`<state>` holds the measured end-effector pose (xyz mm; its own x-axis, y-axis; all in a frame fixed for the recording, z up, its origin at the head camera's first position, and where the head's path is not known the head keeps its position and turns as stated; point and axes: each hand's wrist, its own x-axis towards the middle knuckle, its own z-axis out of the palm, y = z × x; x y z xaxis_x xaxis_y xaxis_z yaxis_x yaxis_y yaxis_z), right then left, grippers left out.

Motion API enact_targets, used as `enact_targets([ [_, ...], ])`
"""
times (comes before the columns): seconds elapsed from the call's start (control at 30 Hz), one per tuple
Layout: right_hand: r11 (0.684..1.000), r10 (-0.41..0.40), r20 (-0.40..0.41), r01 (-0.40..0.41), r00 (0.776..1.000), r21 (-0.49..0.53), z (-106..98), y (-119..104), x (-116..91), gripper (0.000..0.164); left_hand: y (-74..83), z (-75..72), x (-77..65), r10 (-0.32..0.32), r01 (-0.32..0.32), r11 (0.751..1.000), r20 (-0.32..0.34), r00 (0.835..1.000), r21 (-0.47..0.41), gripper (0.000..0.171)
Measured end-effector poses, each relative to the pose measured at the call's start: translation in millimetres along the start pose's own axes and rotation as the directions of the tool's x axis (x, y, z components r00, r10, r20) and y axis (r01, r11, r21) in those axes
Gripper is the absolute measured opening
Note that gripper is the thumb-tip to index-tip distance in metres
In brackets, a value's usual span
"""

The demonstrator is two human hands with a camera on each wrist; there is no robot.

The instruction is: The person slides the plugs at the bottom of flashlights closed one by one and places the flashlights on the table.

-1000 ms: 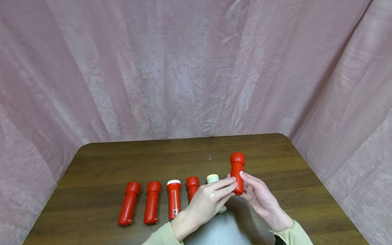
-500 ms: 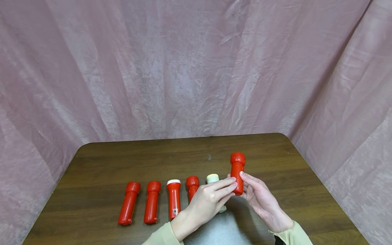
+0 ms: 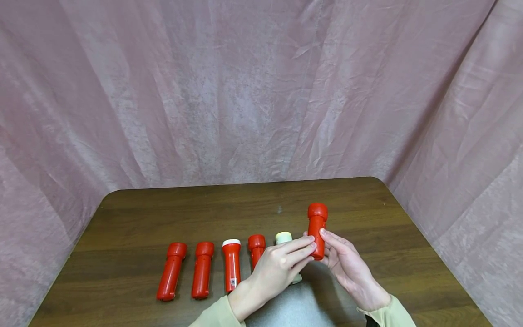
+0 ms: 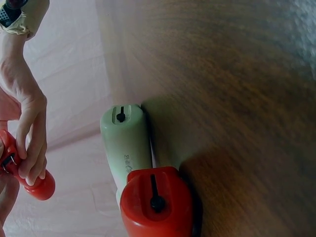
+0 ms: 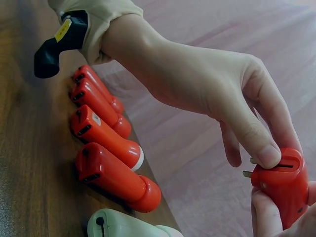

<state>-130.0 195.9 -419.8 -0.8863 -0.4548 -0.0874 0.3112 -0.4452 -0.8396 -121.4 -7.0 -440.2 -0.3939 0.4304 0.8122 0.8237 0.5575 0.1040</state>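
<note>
Both hands hold one red flashlight (image 3: 317,227) above the table, its wide head tilted up and away. My left hand (image 3: 274,269) grips its lower end from the left; in the right wrist view the left thumb (image 5: 269,154) lies beside two metal plug prongs (image 5: 248,174) that stick out of the body. My right hand (image 3: 352,272) holds the barrel from the right, thumb on its side. Behind the left hand, a pale green flashlight (image 3: 283,237) and another red flashlight (image 3: 256,247) lie partly hidden.
Further left lie a white-rimmed red flashlight (image 3: 232,265) and two plain red ones, the nearer red flashlight (image 3: 202,270) and the leftmost red flashlight (image 3: 171,271). They form a row on the brown wooden table (image 3: 163,213). Pink curtains (image 3: 245,91) hang around the table.
</note>
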Motion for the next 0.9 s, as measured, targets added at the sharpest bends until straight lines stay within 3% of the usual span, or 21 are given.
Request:
enact_targets([
  [0.9, 1.000, -0.014, -0.051, 0.014, 0.999, -0.017, 3.7, 3.2, -1.4, 0.036, 1.0, 1.3, -0.1, 0.028, -0.028, 1.000, -0.056, 0.998, 0.001, 0.042],
])
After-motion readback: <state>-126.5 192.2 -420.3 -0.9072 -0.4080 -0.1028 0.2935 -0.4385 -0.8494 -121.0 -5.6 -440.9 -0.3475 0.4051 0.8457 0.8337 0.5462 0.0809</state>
